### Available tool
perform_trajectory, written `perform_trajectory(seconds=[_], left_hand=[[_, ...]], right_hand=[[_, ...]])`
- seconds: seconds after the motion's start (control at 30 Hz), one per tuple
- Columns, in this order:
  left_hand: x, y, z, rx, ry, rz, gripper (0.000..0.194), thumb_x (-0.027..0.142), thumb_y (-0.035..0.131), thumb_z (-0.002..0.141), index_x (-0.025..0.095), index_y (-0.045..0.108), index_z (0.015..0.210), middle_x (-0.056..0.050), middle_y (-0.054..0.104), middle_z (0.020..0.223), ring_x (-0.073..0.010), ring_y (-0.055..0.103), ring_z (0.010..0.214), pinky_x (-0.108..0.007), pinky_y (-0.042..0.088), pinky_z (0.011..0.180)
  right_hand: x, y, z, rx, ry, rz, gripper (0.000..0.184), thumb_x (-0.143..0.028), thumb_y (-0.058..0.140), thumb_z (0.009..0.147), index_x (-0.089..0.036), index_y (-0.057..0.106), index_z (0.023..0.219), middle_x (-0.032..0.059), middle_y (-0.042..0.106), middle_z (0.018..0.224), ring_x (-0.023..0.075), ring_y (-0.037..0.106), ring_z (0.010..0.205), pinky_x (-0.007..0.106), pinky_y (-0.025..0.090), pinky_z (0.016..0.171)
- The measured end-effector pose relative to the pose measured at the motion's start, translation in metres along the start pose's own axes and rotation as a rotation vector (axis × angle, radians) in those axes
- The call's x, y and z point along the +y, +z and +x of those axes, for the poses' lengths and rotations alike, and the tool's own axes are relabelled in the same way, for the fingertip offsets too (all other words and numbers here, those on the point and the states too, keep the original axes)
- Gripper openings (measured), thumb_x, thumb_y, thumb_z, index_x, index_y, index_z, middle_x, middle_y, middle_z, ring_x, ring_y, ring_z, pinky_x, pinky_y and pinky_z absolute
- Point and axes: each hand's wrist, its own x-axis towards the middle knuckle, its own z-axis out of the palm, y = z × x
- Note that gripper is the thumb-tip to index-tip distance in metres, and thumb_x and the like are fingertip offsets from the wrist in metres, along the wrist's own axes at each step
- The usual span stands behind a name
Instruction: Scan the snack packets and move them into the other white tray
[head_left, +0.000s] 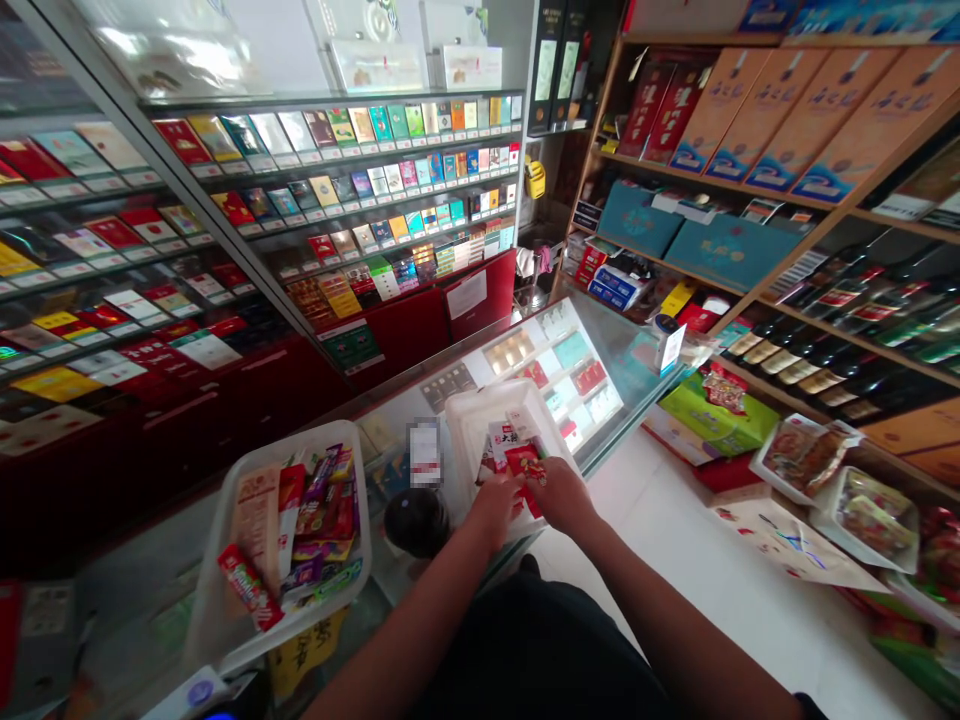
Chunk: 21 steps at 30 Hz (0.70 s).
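Red and shiny, with gold-coloured marks, a small packet point(527, 466) is gripped at its right side by the right hand point(564, 498), low over the white tub point(491, 402). The left hand point(496, 512) is at the packet's near left edge, fingers bent; I cannot tell whether they pinch it or only touch it. Underneath, inside the tub, lie more packets point(504, 436), white and red with dark lettering, overlapping at odd angles. Both wrists come in over the tub's near side, so its near rim is mostly covered by the hands, while the left and far rims show and a strip of pale bottom can be seen at the far end. The tub sits on a glass counter point(611, 345), whose long edge runs close by the tub's right side; past that edge, to the tub's right, pale floor point(660, 510) stretches to the goods along the shelves. Just left of the tub are a blurred upright rectangle point(425, 452) and, nearer the person, a rounded black thing point(418, 522), narrowing the room for the left forearm. Farther left of the tub stands a larger white bin point(315, 440) of colourful snacks point(330, 505), with one red candy pack point(250, 588) lying across its near left corner.
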Motion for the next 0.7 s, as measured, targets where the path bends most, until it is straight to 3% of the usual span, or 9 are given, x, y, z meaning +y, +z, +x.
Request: perform_trajectory(seconds=[0.23,0.47,0.7], left_hand=[[-0.010,0.007,0.025,0.003,-0.241,-0.136,0.018,0.030,0.066,0.085,0.016,0.064,0.095,-0.003,0.065,0.074,-0.0133,0.058,0.063,-0.027,0.046,0.067],[-0.002,0.004,0.029,-0.012,-0.205,-0.041,0.034,0.047,0.066,0.083,0.015,0.068,0.094,-0.007,0.072,0.089,-0.0153,0.060,0.072,-0.030,0.043,0.073],[0.008,0.001,0.023,-0.053,-0.138,0.024,0.046,0.060,0.068,0.076,0.016,0.070,0.087,-0.012,0.073,0.094,-0.0204,0.063,0.085,-0.030,0.042,0.074]], right_hand=[[0.005,0.005,0.001,-0.127,-0.002,-0.118,0.037,-0.039,0.057,0.091,-0.017,0.065,0.120,0.0159,0.067,0.123,0.0273,0.066,0.106,0.034,0.047,0.086],[-0.001,0.003,0.001,-0.139,-0.014,-0.148,0.057,-0.045,0.064,0.086,-0.022,0.054,0.137,0.0150,0.066,0.122,0.0298,0.067,0.104,0.037,0.047,0.083],[0.001,-0.004,0.014,-0.083,0.002,-0.116,0.027,-0.028,0.049,0.096,-0.020,0.062,0.118,0.0140,0.072,0.100,0.0274,0.070,0.092,0.035,0.046,0.075]])
